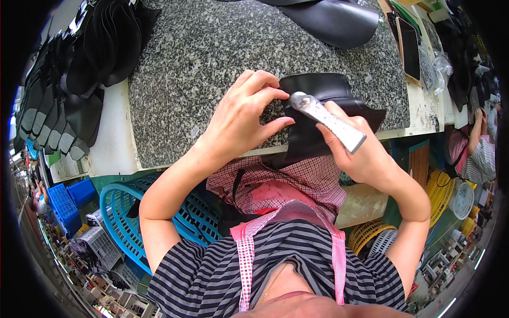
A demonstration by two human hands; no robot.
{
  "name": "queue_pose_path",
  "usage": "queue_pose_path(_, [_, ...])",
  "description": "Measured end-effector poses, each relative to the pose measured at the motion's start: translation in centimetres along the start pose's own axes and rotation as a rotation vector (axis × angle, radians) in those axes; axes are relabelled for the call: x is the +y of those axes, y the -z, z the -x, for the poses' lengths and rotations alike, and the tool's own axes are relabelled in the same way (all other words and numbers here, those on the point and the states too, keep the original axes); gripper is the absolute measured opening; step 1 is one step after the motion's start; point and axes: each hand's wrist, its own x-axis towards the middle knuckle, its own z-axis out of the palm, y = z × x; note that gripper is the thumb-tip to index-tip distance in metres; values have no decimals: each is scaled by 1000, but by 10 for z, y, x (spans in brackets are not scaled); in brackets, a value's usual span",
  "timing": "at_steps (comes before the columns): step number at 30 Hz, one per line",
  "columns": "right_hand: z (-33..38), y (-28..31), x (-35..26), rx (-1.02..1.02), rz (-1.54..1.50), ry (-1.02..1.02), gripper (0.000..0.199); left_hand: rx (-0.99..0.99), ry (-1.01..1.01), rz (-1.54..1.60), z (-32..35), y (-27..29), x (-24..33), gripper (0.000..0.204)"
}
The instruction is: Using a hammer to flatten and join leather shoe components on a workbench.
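The leather piece (323, 114) lies at the near edge of the granite slab (212, 53), its lower part hanging over that edge toward the lap. It is black, thin and looks soft and limp, so it should fold and slide easily on the polished stone; it seems light, and pinning it flat near the worked spot looks a surer hold than pinching a loose corner.

The left hand (241, 119) presses on the piece's left edge, fingers curled, thumb and forefinger tips bearing down on the leather. The right hand (363, 153) is closed around a metal tool (326, 121), a flat grey bar with a rounded head that rests on the leather beside the left fingertips. The bar looks stiff and fairly heavy for its size.

Farther out, a larger black sheet (331, 18) lies at the slab's far edge, stacks of black cut pieces (79, 69) sit off its left edge, and a phone (409, 47) lies off its right edge. A blue basket (127, 212) stands below on the left.

The tool's working face is turned away from view, the underside of the leather is hidden, and the hanging part merges with dark cloth on the lap. Things at the right rim are too warped to name.
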Motion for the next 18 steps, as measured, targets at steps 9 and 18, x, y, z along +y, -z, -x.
queue_pose_path(9, [3,-10,0,-41,24,14,7,-1,-6,1,2,0,0,43])
queue_pose_path(18, [-13,-2,-18,-113,113,26,16,12,-14,-3,3,-1,-2,46])
